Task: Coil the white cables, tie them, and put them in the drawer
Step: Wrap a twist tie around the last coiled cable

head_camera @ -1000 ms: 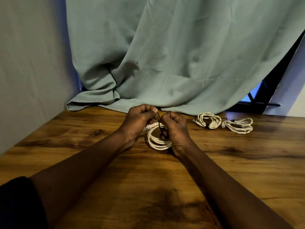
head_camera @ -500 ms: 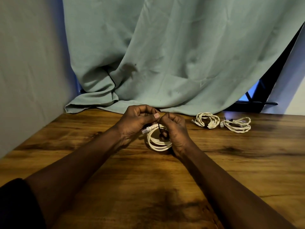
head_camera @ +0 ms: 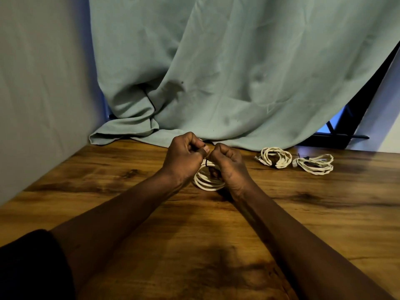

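Curtain (head_camera: 238, 72): big teal drape at the back; its hem is bunched on the table's far edge
Table (head_camera: 303, 213): dark wood; everything sits toward the far side
Left hand (head_camera: 184, 156): fist-ish, fingers curled in; thumb and forefinger pinch one end of the tie
Right hand (head_camera: 227, 163): also curled tight, knuckles almost touching the left; it pinches the tie's other end, and whether it grips the coil too is hidden
Coil (head_camera: 207, 185): white loops lying on the table right under and between both hands; tying step, not finished by the look of it
Done coils (head_camera: 275, 158): two bundles side by side off to the right, well apart from the hands; each seems to have a dark tie on it
Tie (head_camera: 207, 163): thin black strip; only a short bit shows between the thumbs
Drawer: not in view
Risk: the tie is tiny and slick-looking, so a slipped pinch could let the loops spring open; pulling unevenly could leave a loop outside the tie
Change vs 0.5 s ago: fists have closed in on each other; the white plug poking out under the left hand is now mostly hidden
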